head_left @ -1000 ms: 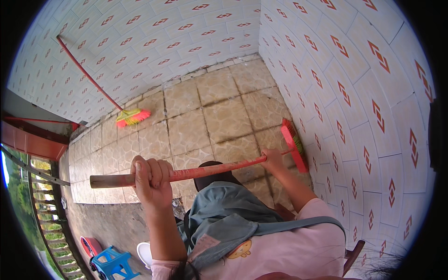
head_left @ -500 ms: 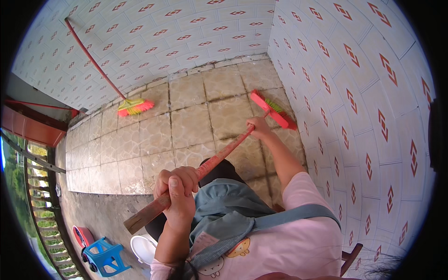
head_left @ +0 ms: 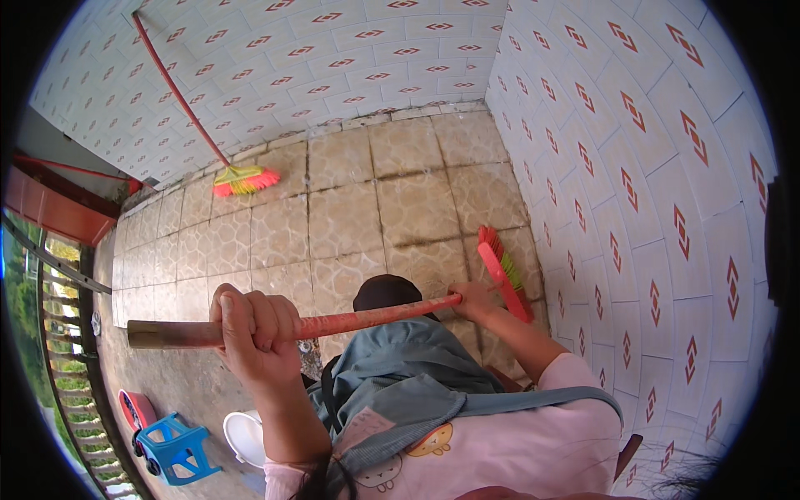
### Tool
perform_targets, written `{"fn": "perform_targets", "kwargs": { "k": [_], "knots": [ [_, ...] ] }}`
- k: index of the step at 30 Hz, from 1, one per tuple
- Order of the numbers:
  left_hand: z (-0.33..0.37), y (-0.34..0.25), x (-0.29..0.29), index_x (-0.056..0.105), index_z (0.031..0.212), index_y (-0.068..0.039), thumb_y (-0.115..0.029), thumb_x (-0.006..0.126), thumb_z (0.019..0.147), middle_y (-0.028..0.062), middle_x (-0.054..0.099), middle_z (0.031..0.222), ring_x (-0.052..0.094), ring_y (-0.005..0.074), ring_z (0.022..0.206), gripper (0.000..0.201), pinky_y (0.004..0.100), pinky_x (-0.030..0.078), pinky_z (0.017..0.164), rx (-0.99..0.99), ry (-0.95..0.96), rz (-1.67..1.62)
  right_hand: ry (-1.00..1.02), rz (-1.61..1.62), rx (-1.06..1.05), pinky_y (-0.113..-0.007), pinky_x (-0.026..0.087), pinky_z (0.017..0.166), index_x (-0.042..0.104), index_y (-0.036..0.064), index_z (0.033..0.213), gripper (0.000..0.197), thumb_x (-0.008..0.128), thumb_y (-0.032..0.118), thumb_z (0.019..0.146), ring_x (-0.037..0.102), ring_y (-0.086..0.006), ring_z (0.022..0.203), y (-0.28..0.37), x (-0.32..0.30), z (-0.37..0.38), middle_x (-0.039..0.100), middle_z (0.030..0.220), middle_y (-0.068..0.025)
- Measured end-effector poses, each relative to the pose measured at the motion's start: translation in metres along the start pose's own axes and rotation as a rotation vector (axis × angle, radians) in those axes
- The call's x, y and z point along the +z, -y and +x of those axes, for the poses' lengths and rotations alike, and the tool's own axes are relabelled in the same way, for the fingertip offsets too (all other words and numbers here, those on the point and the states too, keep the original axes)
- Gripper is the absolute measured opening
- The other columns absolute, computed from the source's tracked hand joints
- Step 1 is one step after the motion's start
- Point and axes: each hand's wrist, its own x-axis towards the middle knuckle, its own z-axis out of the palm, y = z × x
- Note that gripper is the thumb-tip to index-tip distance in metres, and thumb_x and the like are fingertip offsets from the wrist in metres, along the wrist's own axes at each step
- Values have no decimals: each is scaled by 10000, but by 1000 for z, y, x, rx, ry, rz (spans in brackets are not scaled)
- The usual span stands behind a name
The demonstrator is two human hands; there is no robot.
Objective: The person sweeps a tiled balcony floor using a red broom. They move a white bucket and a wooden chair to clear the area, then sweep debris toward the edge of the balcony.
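Head view: from here, L hand (head_left: 257, 325) grips the broom (head_left: 375, 317) nr its top end, R hand (head_left: 472, 302) wraps it lower, brush nr R wall (head_left: 633, 208); I'd press bristles (head_left: 492, 240) flat w/ both.

Daylight: soft and bright, strongest at the far left beyond the balustrade (head_left: 73, 379), where the view partly washes out
Tiled wall (head_left: 642, 250): pale, evenly lit, its courses curving strongly toward the rim
Floor tiles (head_left: 342, 218): gentle shading, paler toward the left
Broom handle (head_left: 375, 319): clear, slight softness near the right hand (head_left: 475, 302)
Hair wisps (head_left: 690, 477): soft, unsharp
Fisheye rim: bluish fringe, black corners
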Motion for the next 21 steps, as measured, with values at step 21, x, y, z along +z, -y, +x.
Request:
{"fn": "perform_targets", "kwargs": {
  "k": [21],
  "knots": [
    [-50, -41, 21, 275, 697, -114, -162, 365, 1001, -23, 279, 497, 245, 78, 425, 320, 254, 270, 457, 208, -246, 269, 8, 186, -409, -438, 462, 582, 624, 90, 697, 67, 602, 152, 707, 618, -353, 663, 49, 42, 131, 625, 671, -149]
  ]
}}
